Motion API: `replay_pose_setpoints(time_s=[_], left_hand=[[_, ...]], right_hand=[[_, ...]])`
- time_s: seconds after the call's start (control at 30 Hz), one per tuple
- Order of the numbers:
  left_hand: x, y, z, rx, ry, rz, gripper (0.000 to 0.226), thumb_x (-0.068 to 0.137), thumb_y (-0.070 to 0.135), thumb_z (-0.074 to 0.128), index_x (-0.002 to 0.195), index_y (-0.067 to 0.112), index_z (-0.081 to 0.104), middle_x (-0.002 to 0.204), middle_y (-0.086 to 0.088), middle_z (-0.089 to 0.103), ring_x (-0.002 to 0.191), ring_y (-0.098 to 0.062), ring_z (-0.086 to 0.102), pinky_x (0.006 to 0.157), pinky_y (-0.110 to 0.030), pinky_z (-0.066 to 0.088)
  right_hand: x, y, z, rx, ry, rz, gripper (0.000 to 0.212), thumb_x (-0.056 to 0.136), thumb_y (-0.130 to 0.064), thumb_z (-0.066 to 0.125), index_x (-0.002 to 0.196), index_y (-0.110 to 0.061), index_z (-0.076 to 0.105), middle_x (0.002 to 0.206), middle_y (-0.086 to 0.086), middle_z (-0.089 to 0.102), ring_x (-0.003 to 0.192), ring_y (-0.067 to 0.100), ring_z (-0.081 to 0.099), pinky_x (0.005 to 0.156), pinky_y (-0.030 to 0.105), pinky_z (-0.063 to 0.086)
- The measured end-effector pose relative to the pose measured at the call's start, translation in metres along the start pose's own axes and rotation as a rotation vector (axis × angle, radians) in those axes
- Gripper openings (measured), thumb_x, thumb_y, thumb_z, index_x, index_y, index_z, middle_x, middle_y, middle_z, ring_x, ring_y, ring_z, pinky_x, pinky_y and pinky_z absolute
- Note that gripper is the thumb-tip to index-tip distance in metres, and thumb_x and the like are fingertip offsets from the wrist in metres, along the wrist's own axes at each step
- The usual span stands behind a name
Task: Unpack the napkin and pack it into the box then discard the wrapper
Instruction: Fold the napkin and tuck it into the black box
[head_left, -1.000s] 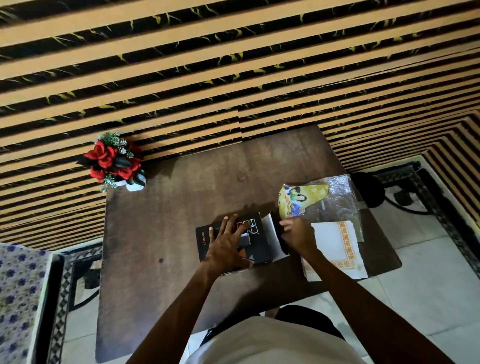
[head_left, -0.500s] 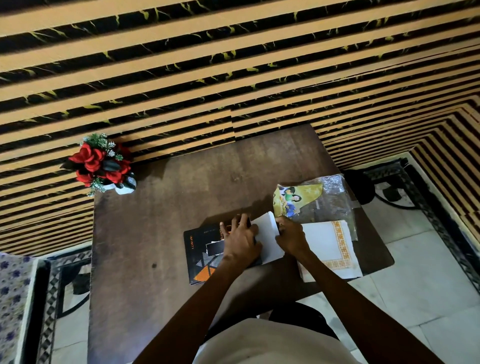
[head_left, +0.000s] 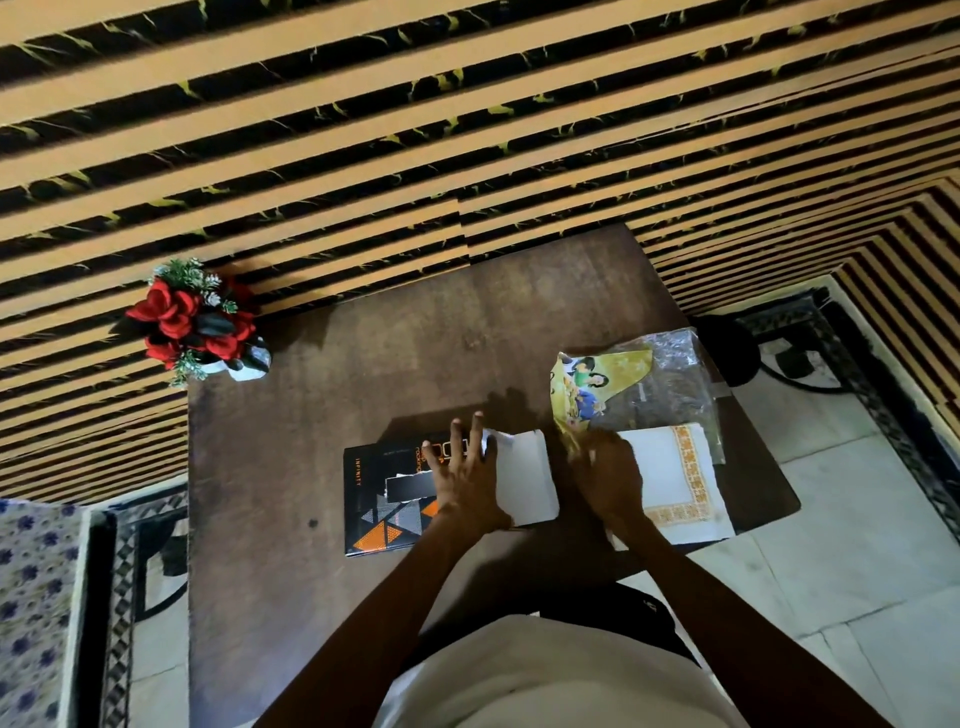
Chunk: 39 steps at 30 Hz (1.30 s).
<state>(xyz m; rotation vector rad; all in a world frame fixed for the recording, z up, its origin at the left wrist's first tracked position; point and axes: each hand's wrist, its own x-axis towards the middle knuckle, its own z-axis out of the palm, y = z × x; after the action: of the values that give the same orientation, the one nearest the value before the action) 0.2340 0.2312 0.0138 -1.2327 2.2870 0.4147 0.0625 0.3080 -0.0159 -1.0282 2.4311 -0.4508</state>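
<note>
box (head_left: 395, 499) lower centre, pressed flat by left hand (head_left: 462, 483), fingers spread | right hand (head_left: 605, 478) laid open on napkin (head_left: 675, 483) | wrapper (head_left: 634, 387) lying above

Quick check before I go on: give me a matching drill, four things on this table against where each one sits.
Things:
1. flowers
2. box
3. wrapper
4. napkin

Places:
A. near right edge of the table, partly under the right hand
B. far left corner
C. middle, under the left hand
D. right side, beyond the napkin

Pairs: 1-B, 2-C, 3-D, 4-A
</note>
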Motion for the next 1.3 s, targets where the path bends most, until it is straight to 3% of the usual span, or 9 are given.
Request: replay_pose_setpoints(time_s=[0.13, 0.3, 0.4, 0.5, 0.6, 0.67, 0.97, 1.13, 1.3], left_hand=[[0.003, 0.011, 0.004, 0.021, 0.008, -0.028, 0.136, 0.052, 0.068, 0.076, 0.151, 0.019, -0.004, 0.159, -0.008, -0.023, 0.146, -0.041, -0.014, 0.11, -0.074, 0.005], [0.007, 0.018, 0.008, 0.054, 0.004, -0.057, 0.143, 0.044, 0.071, 0.078, 0.152, 0.017, 0.001, 0.159, -0.006, -0.025, 0.146, -0.042, -0.014, 0.107, -0.076, 0.011], [0.01, 0.017, 0.008, 0.031, 0.023, -0.072, 0.149, 0.036, 0.071, 0.08, 0.152, 0.018, 0.003, 0.16, -0.004, -0.023, 0.147, -0.04, -0.012, 0.104, -0.077, 0.013], [0.01, 0.018, 0.008, 0.058, 0.05, -0.095, 0.152, 0.033, 0.072, 0.08, 0.152, 0.017, 0.003, 0.161, -0.004, -0.019, 0.148, -0.037, -0.008, 0.102, -0.078, 0.019], [0.01, 0.02, 0.009, 0.121, 0.049, -0.115, 0.154, 0.033, 0.073, 0.078, 0.151, 0.015, -0.001, 0.16, -0.005, -0.021, 0.148, -0.036, -0.009, 0.1, -0.078, 0.022], [0.011, 0.02, 0.008, 0.122, 0.052, -0.114, 0.156, 0.031, 0.073, 0.079, 0.151, 0.013, -0.001, 0.16, -0.005, -0.021, 0.148, -0.037, -0.008, 0.099, -0.078, 0.023], [0.008, 0.021, 0.011, 0.15, 0.051, -0.113, 0.151, 0.036, 0.072, 0.079, 0.151, 0.012, 0.001, 0.146, -0.004, -0.036, 0.148, -0.038, -0.009, 0.1, -0.078, 0.021], [0.012, 0.018, 0.009, 0.102, 0.026, -0.083, 0.153, 0.036, 0.072, 0.079, 0.151, 0.013, -0.002, 0.148, -0.003, -0.038, 0.146, -0.039, -0.014, 0.101, -0.08, 0.018], [0.011, 0.015, 0.011, 0.098, 0.026, -0.071, 0.149, 0.037, 0.071, 0.08, 0.152, 0.014, 0.002, 0.144, -0.004, -0.04, 0.146, -0.04, -0.016, 0.101, -0.08, 0.016]], right_hand=[[0.004, 0.066, -0.037, 0.036, 0.152, 0.296, 0.062, 0.078, -0.033, 0.071, 0.129, -0.008, 0.048, 0.134, 0.02, 0.05, 0.123, 0.042, 0.047, 0.099, 0.051, 0.041], [0.025, 0.168, -0.048, 0.096, -0.207, 0.538, 0.1, 0.053, -0.069, 0.076, 0.134, -0.017, 0.047, 0.136, 0.017, 0.05, 0.127, 0.041, 0.047, 0.105, 0.056, 0.039], [0.051, 0.215, -0.029, 0.289, -0.29, 0.451, 0.084, 0.035, -0.067, 0.084, 0.102, -0.019, 0.068, 0.104, 0.007, 0.073, 0.098, 0.03, 0.069, 0.087, 0.052, 0.056], [0.035, 0.167, -0.067, 0.559, -0.356, 0.439, 0.039, 0.067, -0.02, 0.086, 0.1, -0.005, 0.071, 0.11, 0.021, 0.072, 0.096, 0.034, 0.07, 0.089, 0.052, 0.055], [0.028, 0.142, -0.095, 0.697, -0.507, 0.48, 0.024, 0.079, -0.011, 0.076, 0.101, -0.005, 0.068, 0.104, 0.015, 0.071, 0.089, 0.031, 0.066, 0.074, 0.039, 0.056], [0.03, 0.141, -0.101, 0.701, -0.577, 0.528, 0.027, 0.08, -0.014, 0.074, 0.105, -0.007, 0.067, 0.095, 0.008, 0.071, 0.09, 0.027, 0.066, 0.068, 0.032, 0.053], [0.033, 0.155, -0.086, 0.938, -0.71, 0.633, 0.08, 0.049, -0.028, 0.092, 0.122, -0.01, 0.064, 0.122, 0.016, 0.068, 0.115, 0.035, 0.063, 0.104, 0.057, 0.044], [0.03, 0.138, -0.097, 1.067, -0.774, 0.686, 0.027, 0.082, -0.021, 0.07, 0.107, -0.013, 0.068, 0.121, 0.014, 0.068, 0.121, 0.034, 0.058, 0.107, 0.054, 0.041], [0.022, 0.131, -0.09, 0.968, -0.782, 0.615, 0.038, 0.086, -0.011, 0.065, 0.123, -0.009, 0.059, 0.117, 0.016, 0.068, 0.112, 0.035, 0.062, 0.096, 0.058, 0.049]])
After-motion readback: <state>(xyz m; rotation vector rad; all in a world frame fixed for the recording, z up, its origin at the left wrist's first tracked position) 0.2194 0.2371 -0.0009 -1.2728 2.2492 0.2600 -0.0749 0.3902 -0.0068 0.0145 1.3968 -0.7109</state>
